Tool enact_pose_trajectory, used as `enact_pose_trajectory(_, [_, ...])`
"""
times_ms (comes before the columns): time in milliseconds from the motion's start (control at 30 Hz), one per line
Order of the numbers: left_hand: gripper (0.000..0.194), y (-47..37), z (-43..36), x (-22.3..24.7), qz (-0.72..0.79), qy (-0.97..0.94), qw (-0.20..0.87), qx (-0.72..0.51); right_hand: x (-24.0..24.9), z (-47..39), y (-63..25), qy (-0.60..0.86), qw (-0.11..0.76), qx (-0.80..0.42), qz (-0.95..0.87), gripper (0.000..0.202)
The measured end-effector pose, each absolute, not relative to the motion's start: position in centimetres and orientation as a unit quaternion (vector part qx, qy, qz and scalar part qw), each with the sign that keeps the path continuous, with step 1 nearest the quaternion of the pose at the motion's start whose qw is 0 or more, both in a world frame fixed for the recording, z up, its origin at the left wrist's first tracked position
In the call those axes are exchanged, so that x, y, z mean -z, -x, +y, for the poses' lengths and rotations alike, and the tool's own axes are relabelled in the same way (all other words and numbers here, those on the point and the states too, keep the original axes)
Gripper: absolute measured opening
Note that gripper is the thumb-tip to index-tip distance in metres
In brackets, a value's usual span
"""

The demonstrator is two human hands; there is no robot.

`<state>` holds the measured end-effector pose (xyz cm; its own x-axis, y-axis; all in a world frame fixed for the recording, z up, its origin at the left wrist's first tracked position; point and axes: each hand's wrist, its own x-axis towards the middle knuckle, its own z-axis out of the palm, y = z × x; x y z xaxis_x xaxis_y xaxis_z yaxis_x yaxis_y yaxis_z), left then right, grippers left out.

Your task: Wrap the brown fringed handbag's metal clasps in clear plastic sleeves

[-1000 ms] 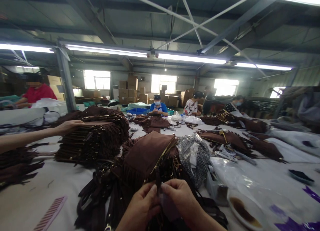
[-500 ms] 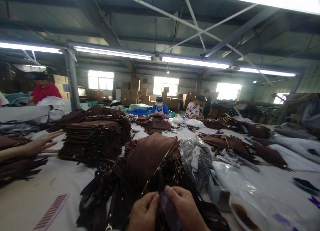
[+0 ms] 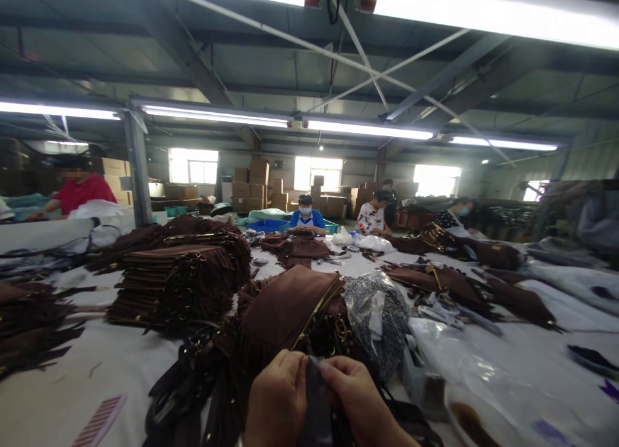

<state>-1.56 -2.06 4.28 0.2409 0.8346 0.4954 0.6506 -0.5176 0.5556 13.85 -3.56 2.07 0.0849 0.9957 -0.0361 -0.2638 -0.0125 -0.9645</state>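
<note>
Low in the middle, my left hand (image 3: 276, 395) pinches the upper edge of a thin greyish strip (image 3: 316, 405) that looks like plastic film. Opposite it, my right hand (image 3: 355, 392) also has thumb and finger closed on that edge. The strip hangs down between the two hands; what lies behind it is hidden. Just beyond my fingers is a pile of brown fringed bags (image 3: 290, 305) with gold zips and rings. Dark straps (image 3: 186, 389) spill from the pile to the left of my hands.
A tall stack of brown bags (image 3: 164, 279) stands left. A pink comb (image 3: 101, 421) lies front left. To the right are a clear bag of dark speckled material (image 3: 382, 324), a white bowl with brown residue (image 3: 476, 421) and plastic sheeting (image 3: 478, 357). Several co-workers sit beyond.
My hands have risen slightly, and more of the strip shows between them. Another person's hand at the left edge has gone from view. The camera view has tilted slightly upward.
</note>
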Motion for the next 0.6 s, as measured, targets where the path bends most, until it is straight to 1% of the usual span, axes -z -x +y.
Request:
enact_pose_trajectory(133, [0.028, 1.1, -1.3, -5.9, 0.492, -0.762, 0.077, -0.413, -3.6, -2.5, -13.4, 0.459, 0.589, -0.550, -0.376, 0.049])
enact_pose_trajectory(233, [0.025, 1.0, -1.4, -6.9, 0.484, -0.737, 0.128, -0.454, -5.0, -1.8, -12.9, 0.458, 0.600, -0.546, -0.364, 0.046])
enact_pose_trajectory(300, [0.025, 1.0, -1.8, -6.8, 0.482, -0.699, 0.209, -0.486, -5.6, -1.5, -12.7, 0.456, 0.604, -0.544, -0.362, 0.044])
enact_pose_trajectory(333, [0.030, 1.0, -2.1, -6.4, 0.482, -0.672, 0.260, -0.499, -5.8, -1.4, -12.6, 0.458, 0.602, -0.544, -0.362, 0.043])
enact_pose_trajectory(400, [0.046, 0.8, -2.6, -5.3, 0.478, -0.616, 0.373, -0.503, -6.0, -1.1, -12.6, 0.469, 0.597, -0.538, -0.366, 0.042])
enact_pose_trajectory(467, [0.060, 0.5, -2.9, -4.1, 0.464, -0.565, 0.488, -0.477, -6.0, -0.7, -12.6, 0.483, 0.593, -0.525, -0.373, 0.043])
enact_pose_trajectory(500, [0.063, 0.3, -2.9, -3.7, 0.455, -0.543, 0.537, -0.458, -6.0, -0.5, -12.6, 0.490, 0.595, -0.514, -0.376, 0.042])
enact_pose_trajectory(600, [0.064, -0.4, -2.4, -3.3, 0.437, -0.486, 0.635, -0.413, -6.0, 0.1, -12.9, 0.500, 0.604, -0.480, -0.393, 0.041])
